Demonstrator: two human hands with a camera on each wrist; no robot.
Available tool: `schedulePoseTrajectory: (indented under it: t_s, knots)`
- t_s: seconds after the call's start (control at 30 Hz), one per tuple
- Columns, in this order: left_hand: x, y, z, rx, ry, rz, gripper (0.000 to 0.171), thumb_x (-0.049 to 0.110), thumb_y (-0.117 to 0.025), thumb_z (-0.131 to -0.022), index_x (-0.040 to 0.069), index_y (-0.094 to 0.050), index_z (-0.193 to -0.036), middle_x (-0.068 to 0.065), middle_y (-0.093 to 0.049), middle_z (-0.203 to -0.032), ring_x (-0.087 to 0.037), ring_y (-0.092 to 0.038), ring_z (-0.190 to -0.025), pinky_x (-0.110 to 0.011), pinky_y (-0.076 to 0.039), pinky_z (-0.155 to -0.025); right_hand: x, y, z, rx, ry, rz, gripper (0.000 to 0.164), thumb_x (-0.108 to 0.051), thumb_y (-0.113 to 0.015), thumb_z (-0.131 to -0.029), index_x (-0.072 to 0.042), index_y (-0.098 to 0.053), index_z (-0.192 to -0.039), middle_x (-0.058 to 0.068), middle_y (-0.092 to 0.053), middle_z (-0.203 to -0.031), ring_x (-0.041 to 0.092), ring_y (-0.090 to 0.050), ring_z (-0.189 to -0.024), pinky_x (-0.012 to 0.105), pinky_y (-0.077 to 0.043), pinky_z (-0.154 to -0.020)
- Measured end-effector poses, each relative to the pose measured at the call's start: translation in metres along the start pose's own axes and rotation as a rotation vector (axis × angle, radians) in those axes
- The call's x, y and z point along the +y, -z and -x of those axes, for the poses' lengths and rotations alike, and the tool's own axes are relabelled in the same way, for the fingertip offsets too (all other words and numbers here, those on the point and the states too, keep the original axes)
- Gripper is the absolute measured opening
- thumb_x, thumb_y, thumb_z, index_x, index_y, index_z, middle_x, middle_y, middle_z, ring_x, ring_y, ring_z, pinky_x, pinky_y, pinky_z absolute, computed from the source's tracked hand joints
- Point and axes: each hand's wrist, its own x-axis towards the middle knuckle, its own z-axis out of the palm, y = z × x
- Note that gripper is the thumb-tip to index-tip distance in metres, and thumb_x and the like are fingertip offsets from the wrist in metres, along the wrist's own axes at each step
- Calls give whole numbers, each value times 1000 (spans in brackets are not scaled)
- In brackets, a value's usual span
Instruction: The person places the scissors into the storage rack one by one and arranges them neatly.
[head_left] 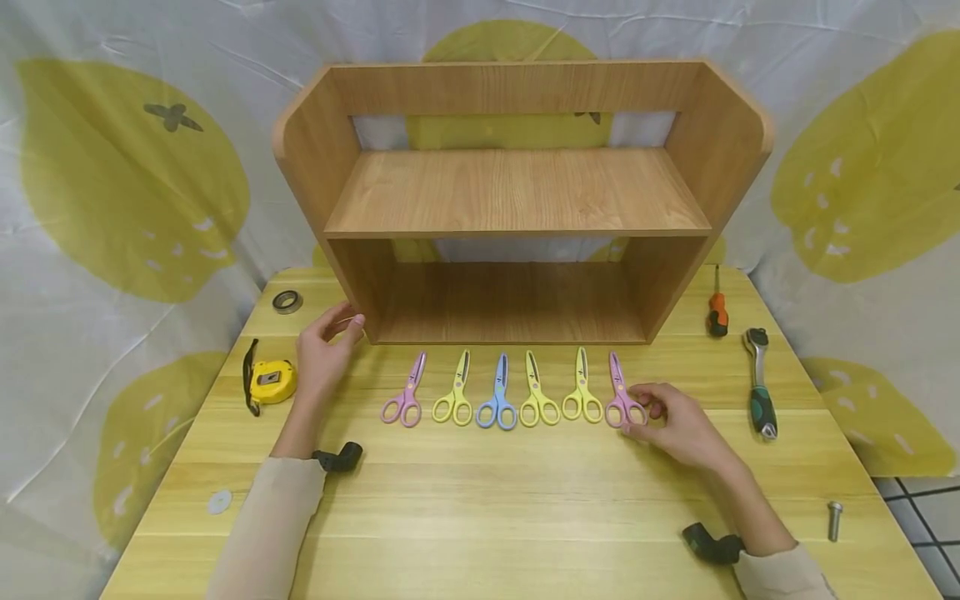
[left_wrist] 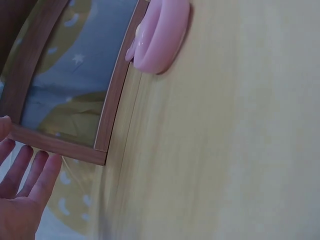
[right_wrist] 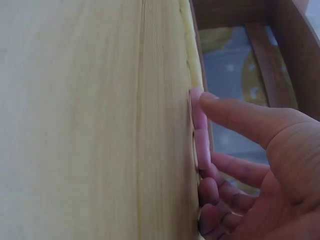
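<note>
My left hand (head_left: 325,350) is beside the lower left side panel of a wooden desktop shelf (head_left: 517,192), fingers loosely bent and holding nothing. In the left wrist view its fingertips are right at the panel's edge. In front of the shelf lies a row of scissors, blades pointing toward it. At the right end, my right hand (head_left: 678,429) pinches the handles of the purple-pink scissors (head_left: 617,379); the thumb is on one loop and the fingers are at the other side. Further left lie yellow scissors (head_left: 581,375), blue scissors (head_left: 502,375) and another purple-pink pair (head_left: 414,375).
On the left are a bearing ring (head_left: 287,302), a yellow tape measure (head_left: 272,382) and a flat washer (head_left: 220,502). An orange and black screwdriver (head_left: 717,312), a ratchet wrench (head_left: 761,392) and a bolt (head_left: 835,521) lie on the right. Lemon-print cloth (head_left: 150,250) hangs around the table.
</note>
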Motion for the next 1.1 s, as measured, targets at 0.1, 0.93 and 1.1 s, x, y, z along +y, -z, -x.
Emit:
schedulePoseTrajectory:
  t_s: [0.1, 0.93, 1.1]
  knots:
    - [-12, 1, -7, -4, 6, 92, 46, 24, -73, -98, 8, -63, -140, -9, -70, -131, -2, -69, -103, -16, -63, -87, -1, -1, -2, 0, -9, 8, 56, -25, -90, -82, -2, -67, -129, 7, -63, -104, 19, -51, -87, 20, -43, -67]
    - [-13, 12, -19, -168, 135, 430, 49, 5, -72, -96, -9, -57, -140, 3, -67, -118, -12, -70, -107, -41, -60, -98, -5, 8, 1, -54, -179, -378, 48, -14, -79, -92, 6, -61, -132, 21, -71, -108, 19, -73, -92, 28, -67, -73]
    - [-19, 11, -21, -164, 154, 452, 52, 6, -72, -97, -8, -54, -143, 4, -66, -122, -13, -69, -111, -44, -58, -100, -10, 8, 2, -53, -206, -460, 51, -12, -77, -93, 5, -57, -136, 22, -72, -109, 19, -75, -90, 32, -68, -74]
